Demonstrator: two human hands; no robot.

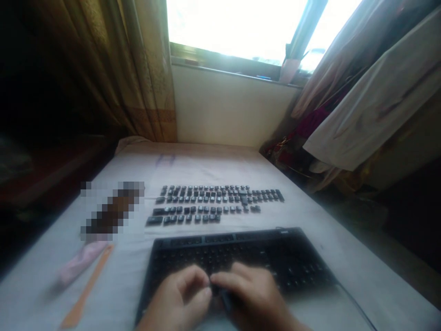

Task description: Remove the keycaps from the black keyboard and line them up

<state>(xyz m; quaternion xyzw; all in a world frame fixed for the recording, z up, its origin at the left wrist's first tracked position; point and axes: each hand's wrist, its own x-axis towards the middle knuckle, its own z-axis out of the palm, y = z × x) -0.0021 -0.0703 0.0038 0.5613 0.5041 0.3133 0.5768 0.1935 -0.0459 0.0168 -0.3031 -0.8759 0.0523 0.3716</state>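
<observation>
Low in the view, a black keyboard (289,262) lies on the cloth-covered table, most of its key area stripped of caps. Both hands are over its front part, fingertips almost meeting. My left hand (182,294) is closed in a pinch; a tiny dark piece shows at its fingertips, too blurred to name. My right hand (253,292) is closed too, its index finger reaching that piece. Below its fingers shows a dark, narrow object (226,301) whose kind I cannot make out. Beyond the keyboard, loose black keycaps (203,199) lie in several rows.
On the left lie an orange spatula-like tool (90,287), a pink cloth (82,262) and a pixelated brown item (115,209). A cable (356,303) runs off the keyboard's right side. Curtains (144,69) hang left of the window; clothes (372,101) hang at right.
</observation>
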